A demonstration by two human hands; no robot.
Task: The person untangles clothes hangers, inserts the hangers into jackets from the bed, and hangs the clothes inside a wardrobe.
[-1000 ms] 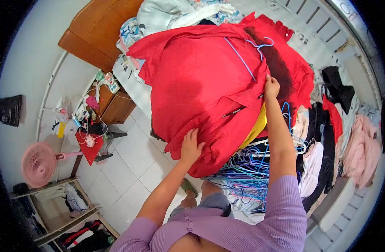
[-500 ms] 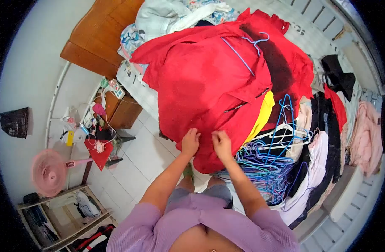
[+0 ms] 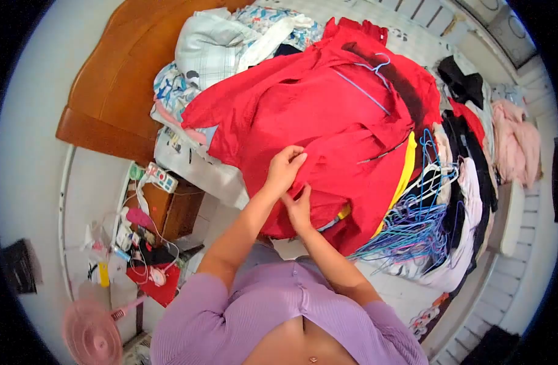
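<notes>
A large red long-sleeved garment (image 3: 273, 109) lies spread over the bed and its near edge. My left hand (image 3: 284, 168) rests on its near part, thumb and fingers drawn together on the red cloth. Just below, my right hand (image 3: 299, 212) is at the cloth with thumb and forefinger apart. A light blue hanger (image 3: 365, 91) lies on the upper right of the garment, its hook showing. A second red garment with a dark patch (image 3: 413, 91) lies beneath it. Yellow cloth (image 3: 405, 176) shows along the right edge.
A heap of blue and purple hangers (image 3: 407, 228) lies to the right, beside white and black clothes (image 3: 464, 213). Crumpled bedding (image 3: 212, 45) lies at the back by a wooden headboard (image 3: 117, 67). A pink fan (image 3: 93, 331) and a cluttered bedside cabinet (image 3: 181, 210) stand left.
My view has shifted. Both hands have moved up from the near hem onto the garment, and my right hand's fingers have spread. The near edge now shows a bit of yellow beneath.
</notes>
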